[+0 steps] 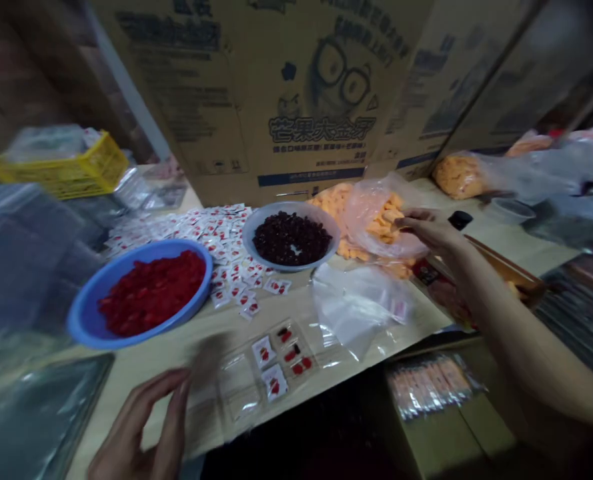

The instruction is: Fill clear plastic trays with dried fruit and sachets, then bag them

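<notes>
My right hand point(423, 230) reaches into a clear plastic bag point(376, 220) of orange snack pieces and its fingers are pinched on one of the pieces. My left hand point(146, 427) hovers low at the near table edge, fingers stretched and partly smeared by motion, holding nothing. Just right of it lies a clear compartment tray point(271, 377) with small sachets and red pieces in some cells. A blue bowl of red candies point(143, 293) stands to the left and a grey-blue bowl of dark pieces point(291, 237) stands behind the tray.
Several small white-and-red sachets point(216, 237) are scattered between the bowls. An empty clear bag point(356, 303) lies right of the tray. Large cardboard boxes point(276, 93) wall off the back. A yellow basket point(61, 167) sits far left. More orange snack bags point(459, 175) lie far right.
</notes>
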The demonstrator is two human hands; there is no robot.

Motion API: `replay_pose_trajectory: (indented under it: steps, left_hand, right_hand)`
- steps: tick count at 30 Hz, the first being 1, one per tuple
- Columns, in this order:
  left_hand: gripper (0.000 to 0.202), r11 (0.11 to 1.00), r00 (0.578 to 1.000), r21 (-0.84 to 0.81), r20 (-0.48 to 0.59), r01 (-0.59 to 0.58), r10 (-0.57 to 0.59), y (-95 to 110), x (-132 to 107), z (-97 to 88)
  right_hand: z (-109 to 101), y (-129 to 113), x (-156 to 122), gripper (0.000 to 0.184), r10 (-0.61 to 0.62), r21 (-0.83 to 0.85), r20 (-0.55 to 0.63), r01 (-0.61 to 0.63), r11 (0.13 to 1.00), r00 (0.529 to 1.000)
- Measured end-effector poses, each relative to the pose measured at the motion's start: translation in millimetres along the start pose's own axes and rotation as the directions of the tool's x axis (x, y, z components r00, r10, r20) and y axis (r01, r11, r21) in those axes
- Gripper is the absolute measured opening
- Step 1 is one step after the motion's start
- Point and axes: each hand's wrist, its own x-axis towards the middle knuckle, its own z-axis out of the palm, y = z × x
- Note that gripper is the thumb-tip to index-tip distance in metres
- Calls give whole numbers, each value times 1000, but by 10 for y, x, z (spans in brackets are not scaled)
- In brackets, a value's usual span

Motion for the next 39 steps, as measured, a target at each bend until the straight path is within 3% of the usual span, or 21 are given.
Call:
replay_pose_trajectory:
  steps: [1,3,5,7,9,11,14,16,18,21,24,27,30,33,35,38,39]
  left_hand:
    - [18,998,998,-40,47,54,-52,135,36,25]
    - [16,980,994,-194,104,52,-32,390,164,102]
    - [27,958,980,-287,187,-9,65,530,336,202]
    - [39,946,949,-309,258,-98,182,522,480,283]
    - [35,951,908,-292,365,-100,207,432,546,312]
    - [28,966,884,-252,439,-52,162,330,533,289]
    - [24,981,876,-192,478,22,74,203,407,228]
    - [25,985,875,-152,485,81,3,136,271,207]
    - [23,981,878,-104,469,163,-96,76,114,216]
    - [20,963,887,-22,394,270,-240,-4,-96,278]
    - [18,979,917,72,343,193,-206,-70,-208,376]
    - [18,983,948,179,304,37,-91,-119,-226,466]
    - [19,960,968,281,240,5,-75,-100,-224,494]
    - [23,972,989,235,138,11,-44,41,-262,474]
    - [35,986,979,138,193,-92,65,159,-308,477]
    - [54,946,890,120,391,-302,235,225,-371,513]
    - [56,929,889,178,395,-323,233,200,-378,525]
  right_hand:
    - [145,-96,-196,23,-3,71,68,-1,997,998]
    - [553,-294,-630,30,-26,296,270,-57,953,963]
    - [1065,-488,-1070,30,-90,403,490,-134,906,867]
    - [1598,-649,-1439,30,-165,449,672,-219,866,721]
    - [2069,-747,-1680,31,-214,474,765,-306,826,608]
    - [2419,-762,-1791,30,-229,481,800,-365,797,554]
    - [2701,-657,-1847,30,-233,453,833,-378,807,501]
    - [2782,-552,-1903,29,-246,433,852,-359,827,463]
    - [2825,-462,-1987,29,-256,432,850,-331,839,460]
    - [2844,-399,-2109,31,-246,443,782,-232,866,572]
    - [2805,-413,-2191,30,-271,452,688,-105,886,673]
    - [2742,-447,-2266,21,-325,454,663,-17,891,674]
    - [2710,-455,-2347,20,-334,454,662,-5,891,671]
    - [2707,-476,-2440,24,-267,487,641,-112,866,720]
    - [2680,-533,-2520,30,-168,545,666,-320,775,727]
    - [2510,-672,-2629,41,-77,556,794,-669,493,603]
    - [2404,-712,-2636,44,-82,549,816,-721,423,573]
